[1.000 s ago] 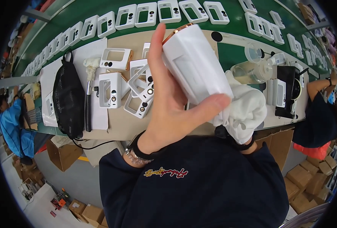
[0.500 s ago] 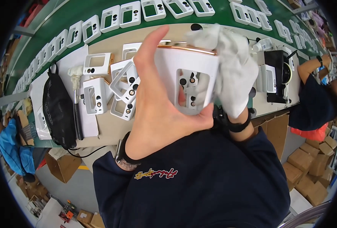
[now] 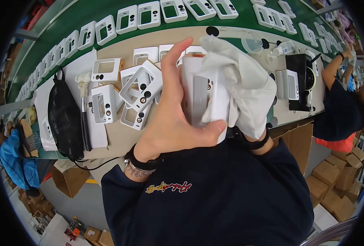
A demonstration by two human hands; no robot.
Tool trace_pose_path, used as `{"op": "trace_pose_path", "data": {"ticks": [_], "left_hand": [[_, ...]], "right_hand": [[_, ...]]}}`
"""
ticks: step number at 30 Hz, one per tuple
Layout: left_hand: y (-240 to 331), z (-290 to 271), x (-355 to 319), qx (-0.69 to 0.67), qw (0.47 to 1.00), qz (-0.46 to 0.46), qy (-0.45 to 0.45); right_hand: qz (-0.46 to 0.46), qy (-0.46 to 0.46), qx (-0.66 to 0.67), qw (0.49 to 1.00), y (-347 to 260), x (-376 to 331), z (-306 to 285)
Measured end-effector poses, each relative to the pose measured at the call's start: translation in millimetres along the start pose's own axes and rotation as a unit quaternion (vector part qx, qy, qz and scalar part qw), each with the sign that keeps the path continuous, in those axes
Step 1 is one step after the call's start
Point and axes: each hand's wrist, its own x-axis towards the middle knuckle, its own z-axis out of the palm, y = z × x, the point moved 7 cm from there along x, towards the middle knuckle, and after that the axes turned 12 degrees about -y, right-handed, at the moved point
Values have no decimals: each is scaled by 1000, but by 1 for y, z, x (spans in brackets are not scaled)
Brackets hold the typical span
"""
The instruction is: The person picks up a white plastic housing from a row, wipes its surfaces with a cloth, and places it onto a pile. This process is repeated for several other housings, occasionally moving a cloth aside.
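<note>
My left hand is closed on a white plastic housing with a rectangular window, its thumb along the near edge and its fingers at the far side. A loose white cloth covers my right hand, which presses it against the housing's right side; the fingers are hidden under the folds. To the left of my hands, several similar white housings with round black and metallic spots lie on the beige worktable, some stacked and tilted on each other.
A black pouch and a brush-like tool with a black handle lie at the left. Rows of housings stand on the green surface behind. A black holder and a small white bottle are at the right, near another person.
The housing has turned so its side now shows more, and it sits slightly lower. The cloth-covered hand has moved along its right side. The conveyed row of housings behind has shifted right.
</note>
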Motion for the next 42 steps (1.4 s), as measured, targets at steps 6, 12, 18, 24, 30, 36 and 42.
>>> {"op": "trace_pose_path", "data": {"ticks": [6,12,18,24,30,36,42], "left_hand": [[-4,2,-4,-244,969,27,-1],[-5,-24,15,-389,921,-23,13],[3,-72,91,-311,946,-85,-10],[-99,-193,257,-49,980,-165,101],[-170,-280,280,259,893,-259,262],[-128,-243,240,567,738,-366,0],[-125,-192,230,703,683,-194,-37]], "right_hand": [[-65,-54,-21,996,-2,7,20],[-135,-113,-296,939,-33,-1,-3],[-84,57,-36,994,-31,-40,-80],[-48,-76,-6,996,-37,-32,-57],[11,-40,18,999,-26,-40,-82],[26,4,-4,1000,-5,-46,-97],[25,-84,-53,995,-20,-23,-72]]}}
